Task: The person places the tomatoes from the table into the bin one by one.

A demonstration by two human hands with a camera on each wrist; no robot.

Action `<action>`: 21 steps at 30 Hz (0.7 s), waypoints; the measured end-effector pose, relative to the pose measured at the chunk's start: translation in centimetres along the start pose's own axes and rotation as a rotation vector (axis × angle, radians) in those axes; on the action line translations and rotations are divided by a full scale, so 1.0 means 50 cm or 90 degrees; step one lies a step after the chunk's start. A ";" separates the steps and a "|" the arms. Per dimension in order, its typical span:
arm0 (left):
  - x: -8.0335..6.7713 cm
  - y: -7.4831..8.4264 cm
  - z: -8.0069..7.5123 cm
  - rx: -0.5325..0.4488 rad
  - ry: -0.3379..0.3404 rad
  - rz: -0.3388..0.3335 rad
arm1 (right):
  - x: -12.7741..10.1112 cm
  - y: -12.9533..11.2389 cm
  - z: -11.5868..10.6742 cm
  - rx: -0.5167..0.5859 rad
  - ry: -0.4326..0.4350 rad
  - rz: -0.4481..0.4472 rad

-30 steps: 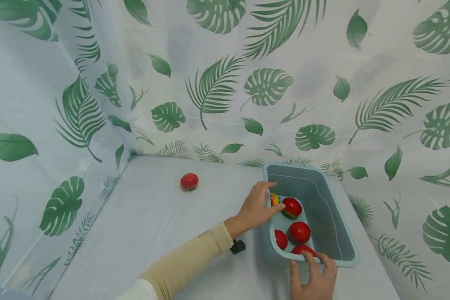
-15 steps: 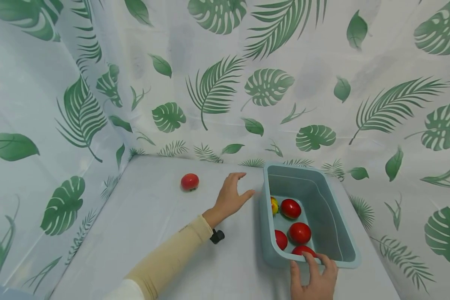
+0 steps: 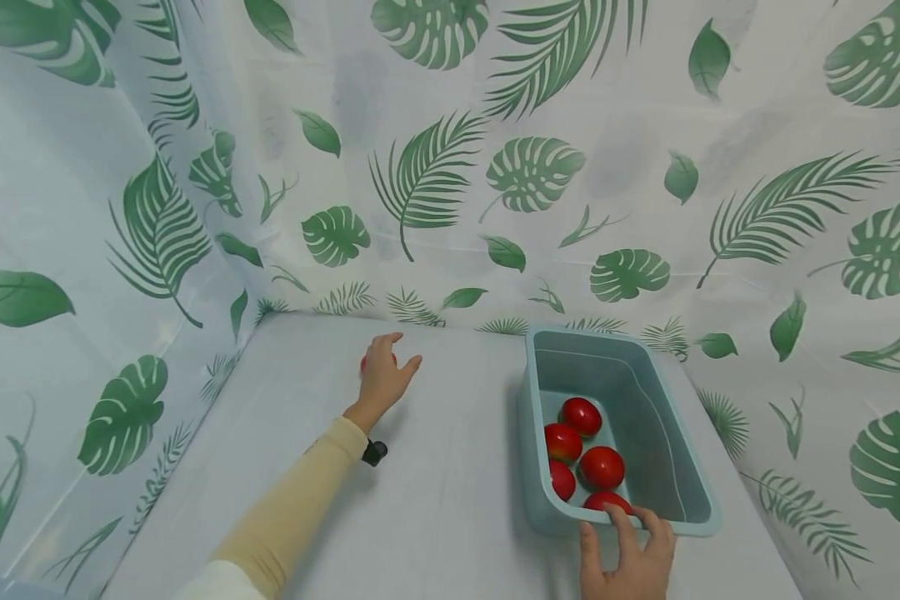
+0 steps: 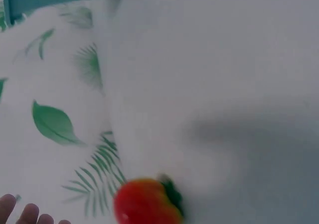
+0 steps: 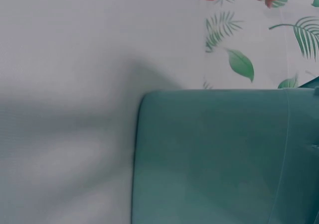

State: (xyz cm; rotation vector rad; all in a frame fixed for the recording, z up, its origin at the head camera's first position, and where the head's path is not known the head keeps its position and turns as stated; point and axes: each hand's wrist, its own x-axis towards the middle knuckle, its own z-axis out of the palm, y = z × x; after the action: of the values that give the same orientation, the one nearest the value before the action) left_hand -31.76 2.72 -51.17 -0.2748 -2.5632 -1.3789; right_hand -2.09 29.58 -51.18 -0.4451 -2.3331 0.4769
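My left hand (image 3: 386,375) is over a red fruit (image 4: 144,202) on the table, its fingers spread and curved with nothing between them. In the left wrist view the fruit shows yellow patches and a green leafy top; in the head view the hand hides most of it. My right hand (image 3: 630,554) holds the near rim of a blue-green plastic bin (image 3: 531,433), fingers hooked over the edge. Inside the bin lie several similar fruits: one red fruit (image 3: 581,416) toward the back, another (image 3: 602,467) in the middle, and the rest along the near left side.
A white covered table (image 3: 450,467) bears the bin on its right part. A white curtain (image 3: 450,167) printed with green leaves hangs behind and along both sides. A small black device (image 3: 375,452) sits at my left wrist.
My left hand has moved left from over the bin to the lone fruit. In the bin, a yellow-red fruit has rolled toward the near side. My right hand stays at the rim.
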 end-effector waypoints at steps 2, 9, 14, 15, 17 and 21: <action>0.008 -0.019 -0.008 0.011 0.008 -0.026 | 0.001 0.002 0.000 0.000 0.003 -0.006; 0.022 -0.063 -0.016 0.037 0.004 -0.077 | -0.001 0.006 0.002 -0.008 0.010 -0.011; 0.028 -0.085 -0.015 0.054 -0.005 -0.091 | -0.001 0.007 0.004 -0.014 0.011 -0.010; 0.029 -0.089 -0.015 0.060 -0.011 -0.095 | -0.002 0.006 0.004 -0.019 0.008 -0.007; 0.032 -0.096 -0.014 0.087 -0.034 -0.099 | -0.001 0.003 0.002 -0.025 0.004 -0.002; 0.034 -0.117 -0.008 0.130 -0.091 -0.095 | -0.001 -0.003 -0.001 -0.036 -0.003 0.009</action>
State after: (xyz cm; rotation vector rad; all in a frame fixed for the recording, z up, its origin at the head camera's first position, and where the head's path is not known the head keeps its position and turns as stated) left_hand -34.90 -0.69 -55.16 -0.1555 -2.8675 -1.1684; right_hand -2.03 29.43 -51.09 -0.4873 -2.3536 0.4196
